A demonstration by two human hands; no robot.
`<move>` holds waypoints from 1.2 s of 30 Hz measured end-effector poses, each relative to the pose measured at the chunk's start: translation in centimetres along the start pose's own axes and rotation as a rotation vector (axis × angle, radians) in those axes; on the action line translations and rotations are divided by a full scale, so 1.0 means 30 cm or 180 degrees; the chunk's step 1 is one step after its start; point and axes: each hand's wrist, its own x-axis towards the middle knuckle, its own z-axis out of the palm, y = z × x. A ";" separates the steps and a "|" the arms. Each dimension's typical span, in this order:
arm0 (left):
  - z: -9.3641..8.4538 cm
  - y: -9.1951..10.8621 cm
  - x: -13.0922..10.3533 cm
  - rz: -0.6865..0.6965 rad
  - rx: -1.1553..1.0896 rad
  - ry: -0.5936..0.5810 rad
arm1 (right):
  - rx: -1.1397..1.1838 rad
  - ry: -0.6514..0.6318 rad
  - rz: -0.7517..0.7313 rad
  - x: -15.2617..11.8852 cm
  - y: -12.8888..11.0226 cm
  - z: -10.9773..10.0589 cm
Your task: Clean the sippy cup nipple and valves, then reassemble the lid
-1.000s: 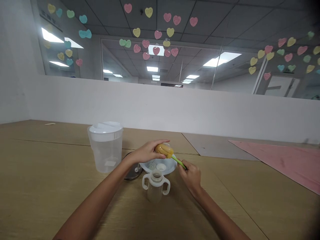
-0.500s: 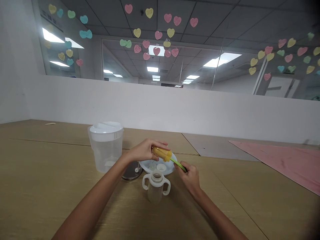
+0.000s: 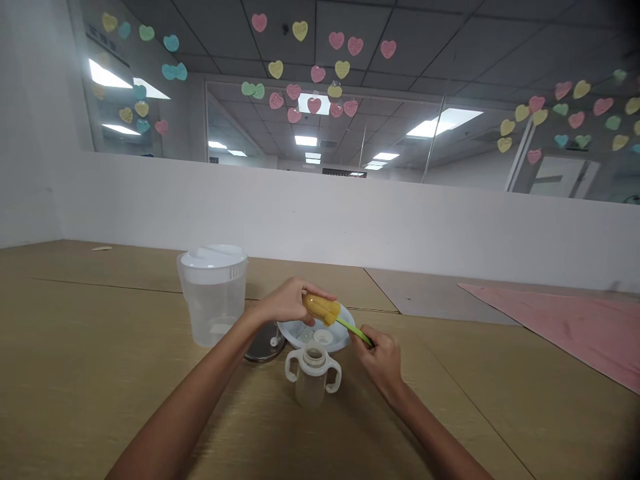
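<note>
The left hand [image 3: 290,303] is curled around a yellow bottle [image 3: 317,308], which lies on its side in the grip, tilted a little, its mouth toward the right hand [image 3: 379,353]. The right hand is closed on the near end of a green brush [image 3: 354,329]; the stem slants up and to the left from that hand, and its far end meets the mouth of the bottle. Whether the brush's head is inside the bottle I cannot tell for certain.

Below and behind both hands, as seen here, is a pale blue bowl [image 3: 341,338] on the desk [image 3: 240,427]. A small white ring [image 3: 323,337] lies in it, with a clear piece [image 3: 306,335] just to the ring's left; what that piece is, I cannot tell. Nearer the wearer than either hand, and between the forearms, a two-handled cup [image 3: 311,387] stands upright with its top open. Just under the left hand and wrist, beside the bowl, is a dark round plate [image 3: 264,344], partly hidden, with a small white piece [image 3: 274,341] on it. To the left of the left hand stands a clear jug [image 3: 215,300] with a white lid [image 3: 214,256]. Well to the right of the right hand, a pink cloth [image 3: 575,327] is spread flat.
</note>
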 end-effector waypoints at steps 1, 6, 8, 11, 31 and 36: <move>0.000 0.002 -0.001 -0.0041 0.0051 0.0010 | -0.0059 0.0056 -0.0049 0.000 -0.001 -0.001; 0.000 -0.003 0.002 -0.0211 0.0286 0.0159 | -0.0334 0.0446 -0.0272 0.003 -0.007 -0.012; 0.001 -0.009 0.006 -0.0263 0.0291 0.0208 | -0.0345 0.0571 -0.0338 0.005 -0.011 -0.017; 0.004 -0.014 0.010 -0.0306 0.0207 0.0216 | -0.0289 0.0688 -0.0388 0.007 -0.019 -0.023; -0.001 -0.013 0.001 0.0584 -0.0206 0.0114 | 0.0369 -0.0427 0.0300 0.017 -0.014 -0.016; 0.008 0.027 -0.022 0.0337 -0.0067 -0.0017 | 0.0438 -0.0470 0.0354 0.017 -0.001 0.000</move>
